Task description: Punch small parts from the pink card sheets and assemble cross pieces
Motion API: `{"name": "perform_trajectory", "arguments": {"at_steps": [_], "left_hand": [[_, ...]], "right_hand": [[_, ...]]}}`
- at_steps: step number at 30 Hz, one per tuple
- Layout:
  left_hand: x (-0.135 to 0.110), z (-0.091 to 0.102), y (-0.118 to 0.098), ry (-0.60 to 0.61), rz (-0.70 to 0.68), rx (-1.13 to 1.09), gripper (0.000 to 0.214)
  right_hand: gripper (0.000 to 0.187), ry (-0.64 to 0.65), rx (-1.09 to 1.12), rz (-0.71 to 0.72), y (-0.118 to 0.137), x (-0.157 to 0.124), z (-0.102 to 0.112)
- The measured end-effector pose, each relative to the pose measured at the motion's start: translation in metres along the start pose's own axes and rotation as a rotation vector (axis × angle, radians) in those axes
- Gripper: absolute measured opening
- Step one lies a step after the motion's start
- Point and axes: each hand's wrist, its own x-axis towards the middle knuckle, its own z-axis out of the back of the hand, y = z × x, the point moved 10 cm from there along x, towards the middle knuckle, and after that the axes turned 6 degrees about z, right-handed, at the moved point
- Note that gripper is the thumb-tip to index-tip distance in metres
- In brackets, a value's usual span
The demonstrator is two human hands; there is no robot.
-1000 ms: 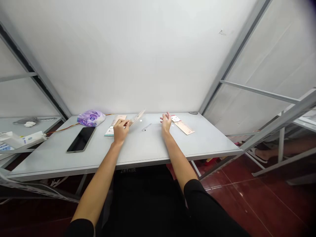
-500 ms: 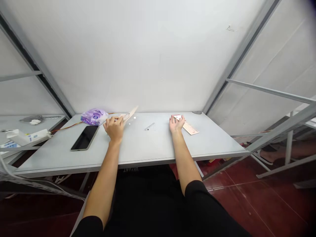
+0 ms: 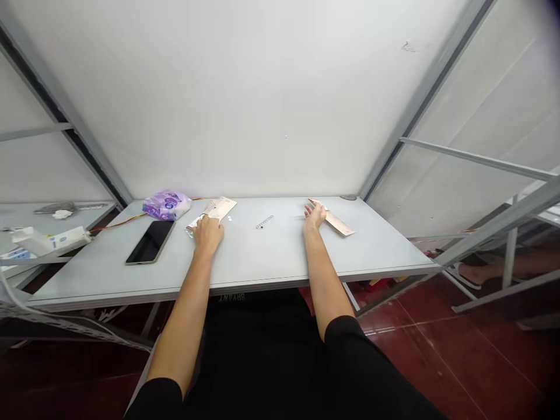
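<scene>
Under the left fingers lies a pale card.

Cards matt, paper-like; phone screen glossy; tabletop smooth.

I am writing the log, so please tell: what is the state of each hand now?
Left hand: on the left card; grip cannot be told.
Right hand: half-curled by the right card; holding cannot be told.
</scene>
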Motion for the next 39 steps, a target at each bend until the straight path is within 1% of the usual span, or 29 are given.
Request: {"name": "perform_trajectory", "arguments": {"at_steps": [3, 5, 6, 8, 11, 13, 14, 16, 18, 19, 22, 24, 26, 29, 32, 33, 35, 37, 38, 39], "left_hand": [[0.000, 0.005, -0.001, -0.056, 0.006, -0.018, 0.032], [-0.001, 0.008, -0.002, -0.088, -0.003, -0.035, 0.031], [-0.001, 0.007, -0.003, -0.082, -0.013, -0.041, 0.031], [-0.002, 0.003, -0.002, -0.044, -0.017, -0.042, 0.034], [-0.004, 0.000, 0.001, -0.011, 0.032, -0.042, 0.044], [-0.005, 0.005, 0.002, -0.044, 0.061, -0.059, 0.049], [-0.006, 0.009, -0.001, -0.079, 0.051, -0.079, 0.050], [-0.007, 0.020, -0.012, -0.164, -0.022, -0.159, 0.049], [-0.010, 0.026, -0.028, -0.197, -0.156, -0.291, 0.046], [-0.012, 0.026, -0.037, -0.184, -0.231, -0.362, 0.045], [-0.020, 0.019, -0.061, -0.081, -0.414, -0.503, 0.044], [-0.024, 0.013, -0.071, -0.019, -0.475, -0.522, 0.042], [-0.027, 0.007, -0.075, 0.032, -0.503, -0.518, 0.036], [-0.029, 0.003, -0.077, 0.074, -0.512, -0.481, 0.032], [-0.028, 0.007, -0.074, 0.050, -0.466, -0.426, 0.032], [-0.027, 0.009, -0.071, 0.025, -0.431, -0.410, 0.033], [-0.024, 0.015, -0.062, -0.038, -0.344, -0.381, 0.034], [-0.021, 0.019, -0.054, -0.078, -0.277, -0.358, 0.035], [-0.020, 0.019, -0.052, -0.086, -0.259, -0.353, 0.035], [-0.020, 0.019, -0.051, -0.088, -0.252, -0.351, 0.035]], "right_hand": [[0.054, 0.020, -0.106, 0.049, 0.001, -0.007, -0.006], [0.058, 0.072, -0.183, 0.092, 0.002, -0.015, -0.014], [0.059, 0.110, -0.224, 0.120, 0.002, -0.019, -0.020], [0.058, 0.214, -0.303, 0.179, 0.002, -0.030, -0.034], [0.051, 0.367, -0.373, 0.250, 0.002, -0.048, -0.054], [0.043, 0.455, -0.412, 0.298, 0.003, -0.060, -0.065], [0.039, 0.498, -0.433, 0.333, 0.005, -0.066, -0.070], [0.033, 0.610, -0.466, 0.400, 0.006, -0.082, -0.082], [0.030, 0.748, -0.471, 0.437, 0.004, -0.101, -0.094], [0.029, 0.819, -0.468, 0.441, 0.001, -0.112, -0.100], [0.027, 1.014, -0.456, 0.428, -0.009, -0.142, -0.113], [0.027, 1.122, -0.440, 0.413, -0.015, -0.158, -0.119], [0.027, 1.204, -0.425, 0.403, -0.019, -0.169, -0.122], [0.026, 1.244, -0.434, 0.415, -0.021, -0.174, -0.122], [0.030, 1.222, -0.472, 0.441, -0.019, -0.170, -0.121], [0.032, 1.201, -0.489, 0.454, -0.017, -0.165, -0.120], [0.032, 1.114, -0.529, 0.514, -0.008, -0.150, -0.115], [0.026, 1.019, -0.599, 0.614, 0.003, -0.132, -0.108], [0.023, 1.011, -0.666, 0.669, 0.006, -0.125, -0.106], [0.021, 1.037, -0.761, 0.697, 0.004, -0.120, -0.105]]}}
